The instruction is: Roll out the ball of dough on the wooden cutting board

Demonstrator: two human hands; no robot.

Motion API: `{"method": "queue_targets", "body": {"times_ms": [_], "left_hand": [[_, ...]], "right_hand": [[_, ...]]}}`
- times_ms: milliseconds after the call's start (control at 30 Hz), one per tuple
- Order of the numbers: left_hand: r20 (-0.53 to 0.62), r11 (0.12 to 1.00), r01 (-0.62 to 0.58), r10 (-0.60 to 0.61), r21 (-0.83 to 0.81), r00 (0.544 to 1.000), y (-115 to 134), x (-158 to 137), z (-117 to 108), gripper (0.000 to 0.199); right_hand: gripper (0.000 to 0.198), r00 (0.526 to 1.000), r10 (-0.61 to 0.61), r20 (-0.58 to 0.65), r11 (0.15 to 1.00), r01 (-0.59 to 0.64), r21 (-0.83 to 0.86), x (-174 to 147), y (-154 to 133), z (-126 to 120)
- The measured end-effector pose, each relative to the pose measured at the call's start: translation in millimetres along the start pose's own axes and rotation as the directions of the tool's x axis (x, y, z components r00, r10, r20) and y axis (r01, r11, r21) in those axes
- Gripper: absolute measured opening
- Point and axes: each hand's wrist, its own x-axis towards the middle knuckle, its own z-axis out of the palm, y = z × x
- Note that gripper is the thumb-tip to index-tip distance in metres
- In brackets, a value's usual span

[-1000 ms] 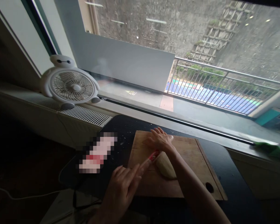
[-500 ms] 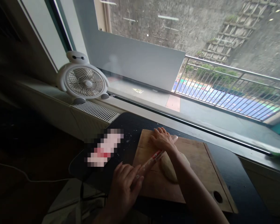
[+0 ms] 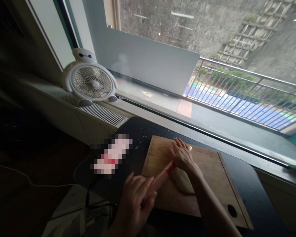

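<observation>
A pinkish rolling pin with a red band lies slantwise over the cutting board. My left hand is closed round its near end, thumb on the right side. Near the far end my right hand presses on it with the palm, its fingers reaching over the top. A flat piece of pale dough lies under and to the right of the pin, partly covered by my right forearm. Beneath it all is the wooden cutting board.
The board rests on a dark table beside the window. A blurred-out pink and red item lies at the table's left. A white fan stands on the sill by the vent grille. A white cable hangs at left.
Both hands and the rolling pin have shifted slightly to the right over the dough. The pin has turned, its red band showing differently. The camera view has tilted a little.
</observation>
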Motion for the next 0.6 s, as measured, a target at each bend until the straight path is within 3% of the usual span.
{"method": "queue_targets", "body": {"times_ms": [100, 167, 267, 367, 433, 500, 600], "left_hand": [[-0.006, 0.999, 0.024, -0.024, 0.047, 1.000, -6.9, -5.8, 1.0, 0.040], [-0.011, 0.998, 0.013, -0.012, 0.061, 1.000, -6.9, -10.0, 0.7, 0.044], [-0.001, 0.999, -0.032, 0.032, 0.042, 0.999, 0.7, -11.5, -1.1, 0.049], [0.023, 0.996, -0.089, 0.089, -0.002, 0.996, 7.2, -3.0, -2.6, 0.047], [0.000, 0.995, -0.096, 0.096, -0.013, 0.995, 3.9, 8.6, -1.5, 0.043], [-0.047, 0.998, -0.068, 0.068, 0.002, 0.997, -6.9, 24.1, 1.7, 0.036], [-0.075, 0.998, -0.002, 0.007, 0.060, 0.997, -28.3, 50.3, 7.3, 0.027]], "right_hand": [[0.055, 1.000, -0.006, 0.017, 1.000, 0.005, 0.020, 21.6, -19.0, -1.0], [0.054, 1.000, -0.005, 0.010, 1.000, 0.004, 0.021, 13.4, -19.3, -3.3], [0.052, 0.998, -0.015, -0.054, 1.000, 0.014, -0.012, -30.6, -0.5, -4.2], [0.056, 0.987, 0.044, -0.153, 0.997, -0.054, -0.060, -79.2, 26.5, -0.5], [0.058, 0.982, 0.090, -0.166, 0.992, -0.103, -0.075, -91.5, 39.4, 2.2], [0.058, 0.978, 0.134, -0.163, 0.985, -0.149, -0.086, -79.2, 45.0, 2.7], [0.051, 0.981, 0.161, -0.106, 0.982, -0.170, -0.085, -27.2, 41.6, -2.5]]}}
